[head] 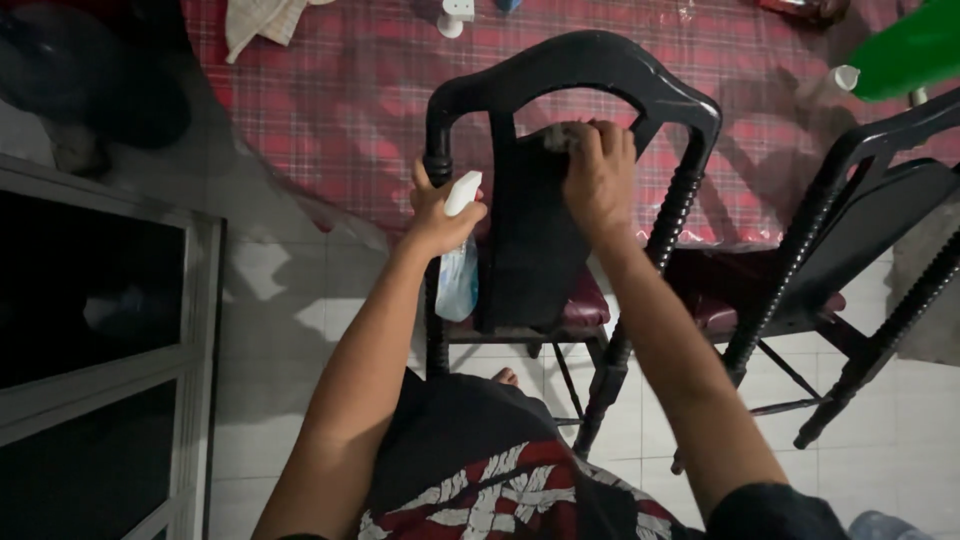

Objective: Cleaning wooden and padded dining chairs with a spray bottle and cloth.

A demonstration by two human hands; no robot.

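Clothing: a dark garment (500, 480) with a red and white pattern lay nearest the camera, soft and creased.
Floor: pale glossy tiles (280, 300) ran under everything; bare toes (506, 377) showed by the chair legs.
Left hand: the left hand (440, 215) was wrapped around a spray bottle (457, 270), fingers curled shut on its neck, against the chair's left post.
Spray bottle: clear plastic with a white head, hanging down from the grip.
Right hand: the right hand (598, 180) pressed a small grey cloth (562, 138) against the top of the backrest, fingers bent narrow over it.
Chair: a black chair (560, 70) had an arched glossy top rail, 2 turned, beaded posts, a flat dark back panel and a maroon padded seat.
Second chair: a similar black chair (860, 210) stood just to the right, apart from the hands.
Table: a red checked cloth under clear plastic covered the table (340, 110) beyond the chairs.
Far items: a pale rag (260, 20) and a green object (915, 50) lay on it.
Left side: a grey-framed dark cabinet (100, 330) stood at the left.
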